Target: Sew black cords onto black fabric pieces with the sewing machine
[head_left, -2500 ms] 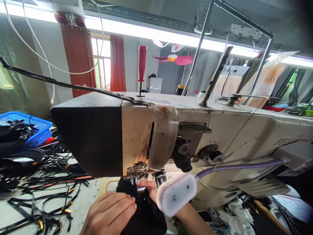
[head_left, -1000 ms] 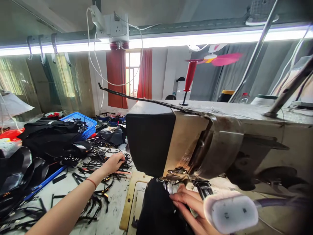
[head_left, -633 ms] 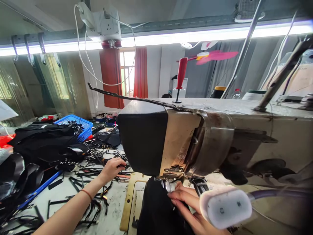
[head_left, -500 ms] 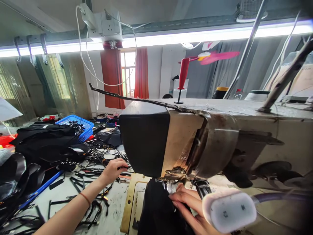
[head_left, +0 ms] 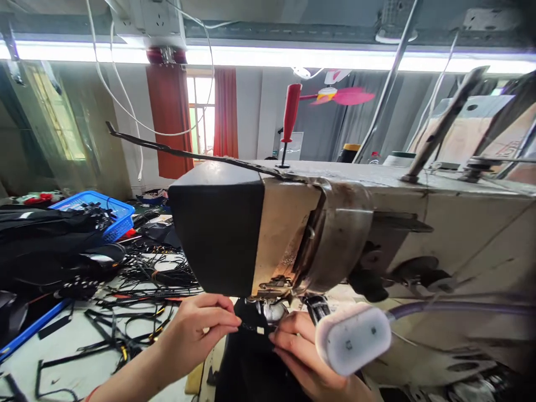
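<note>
Black fabric (head_left: 247,365) lies under the needle area of a sewing machine (head_left: 285,234) and hangs toward me. My right hand (head_left: 307,349) presses and grips it from the right, fingers together, close to the shiny presser foot (head_left: 274,311). From the left, my left hand (head_left: 201,329) reaches in with thumb and fingers pinched at a thin black strip (head_left: 250,325) that lies against the fabric. The strip's far end is hard to make out. A small pale patch (head_left: 260,330) shows between the two hands. A white lamp (head_left: 354,339) partly covers my right hand.
Loose black straps (head_left: 104,335) are strewn over the table on the left. Behind them are a black fabric pile (head_left: 42,240) and a blue basket (head_left: 119,215). A red-handled screwdriver (head_left: 291,114) stands on the machine head, and a thin dark rod (head_left: 167,149) juts left.
My left hand has moved right and nearer, from beside the strap pile to the fabric at the presser foot. My right hand stays on the fabric. The view has turned slightly right.
</note>
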Action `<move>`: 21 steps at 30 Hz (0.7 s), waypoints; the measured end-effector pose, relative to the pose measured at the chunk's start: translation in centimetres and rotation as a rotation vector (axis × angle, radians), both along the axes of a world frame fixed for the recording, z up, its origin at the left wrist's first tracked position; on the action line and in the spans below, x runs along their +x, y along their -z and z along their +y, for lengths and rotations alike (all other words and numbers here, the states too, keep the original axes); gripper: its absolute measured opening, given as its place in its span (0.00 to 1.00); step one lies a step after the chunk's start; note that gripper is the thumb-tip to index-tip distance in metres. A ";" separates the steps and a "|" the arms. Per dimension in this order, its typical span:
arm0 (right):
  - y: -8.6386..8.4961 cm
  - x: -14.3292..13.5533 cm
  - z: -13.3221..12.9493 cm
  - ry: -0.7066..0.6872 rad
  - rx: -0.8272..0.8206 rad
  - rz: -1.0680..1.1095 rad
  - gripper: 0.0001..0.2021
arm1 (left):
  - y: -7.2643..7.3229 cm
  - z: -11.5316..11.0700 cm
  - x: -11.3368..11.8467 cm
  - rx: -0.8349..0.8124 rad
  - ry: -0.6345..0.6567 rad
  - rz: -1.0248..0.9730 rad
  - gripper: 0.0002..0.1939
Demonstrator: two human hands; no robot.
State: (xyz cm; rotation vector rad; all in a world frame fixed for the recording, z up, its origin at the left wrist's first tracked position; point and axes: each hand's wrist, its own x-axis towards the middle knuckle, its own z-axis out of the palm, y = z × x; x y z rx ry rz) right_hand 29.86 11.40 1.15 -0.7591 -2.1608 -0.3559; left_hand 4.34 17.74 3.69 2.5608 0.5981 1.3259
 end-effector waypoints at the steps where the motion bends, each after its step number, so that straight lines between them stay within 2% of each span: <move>1: 0.1 -0.1 0.0 -0.016 0.028 -0.005 0.12 | -0.1 -0.3 0.5 0.028 0.012 0.001 0.10; 4: 0.7 -0.4 0.4 -0.041 0.069 0.003 0.11 | 0.2 -0.4 1.2 0.113 0.016 0.019 0.11; 8: 0.9 -0.5 0.5 0.023 0.053 -0.026 0.14 | 0.9 0.2 0.7 0.205 0.038 0.096 0.14; 14: -0.3 -0.5 -0.1 0.066 0.014 -0.032 0.11 | 1.6 0.3 0.5 0.224 0.068 0.113 0.17; 21: -0.5 -0.3 -0.9 0.089 0.068 -0.087 0.13 | 1.0 0.0 1.0 0.218 0.067 0.106 0.16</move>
